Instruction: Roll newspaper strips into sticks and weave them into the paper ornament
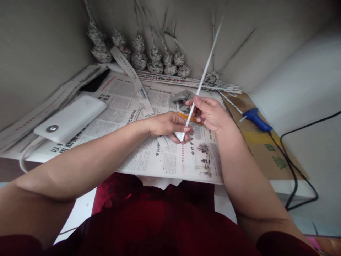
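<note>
A thin white rolled paper stick (205,72) slants up and to the right above the newspaper-covered table. Its lower end, where some loose paper shows, is pinched in my left hand (173,126). Higher up, the thumb and fingers of my right hand (209,112) close around the same stick. Just behind my right hand lies a crumpled grey cloth (183,98) on an orange-edged item (183,115), partly hidden by the hand. A flat printed paper strip (134,80) lies on the newspaper (170,160) beyond my left hand.
Several woven paper gourds (139,58) stand along the back wall, before a bundle of paper sticks (226,86). A white power bank (71,115) with a cable lies left. On cardboard (266,167) at right rests a blue glue gun (257,120) with a looping black cord (295,177).
</note>
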A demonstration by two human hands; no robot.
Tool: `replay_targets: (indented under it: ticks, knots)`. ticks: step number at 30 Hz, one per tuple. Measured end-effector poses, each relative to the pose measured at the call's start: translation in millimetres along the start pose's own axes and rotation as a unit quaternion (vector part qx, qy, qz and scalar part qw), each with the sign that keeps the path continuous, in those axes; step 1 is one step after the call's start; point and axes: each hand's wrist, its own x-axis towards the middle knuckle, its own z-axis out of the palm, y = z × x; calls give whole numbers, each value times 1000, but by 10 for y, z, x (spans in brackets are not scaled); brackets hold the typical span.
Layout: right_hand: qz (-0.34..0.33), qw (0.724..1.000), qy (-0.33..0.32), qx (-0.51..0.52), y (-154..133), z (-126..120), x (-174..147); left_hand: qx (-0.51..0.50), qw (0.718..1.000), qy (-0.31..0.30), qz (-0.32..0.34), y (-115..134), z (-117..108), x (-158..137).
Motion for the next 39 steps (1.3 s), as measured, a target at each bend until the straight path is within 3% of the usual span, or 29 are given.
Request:
replay_targets:
  ticks: [4, 14, 20, 27, 32, 39]
  knots:
    - [6, 1000, -20, -4, -28, -20, -28, -10, 1000, 4, -1, -3, -5, 4]
    - [-18, 999, 43, -8, 34, 11, 37, -17, 1000, -1, -1, -32, -31, 16]
    - [8, 1000, -11, 7, -9, -1, -12, -22, 1000, -2, -1, -20, -25, 12]
    - [-3, 998, 62, 26, 54, 8, 46, -39, 999, 0, 1, -66, -41, 32]
    - [18, 999, 8, 29, 12, 4, 17, -55, 998, -13, 13, -84, -51, 35]
    - [-4, 997, 63, 52, 49, -15, 48, -63, 998, -8, 8, -49, -50, 18]
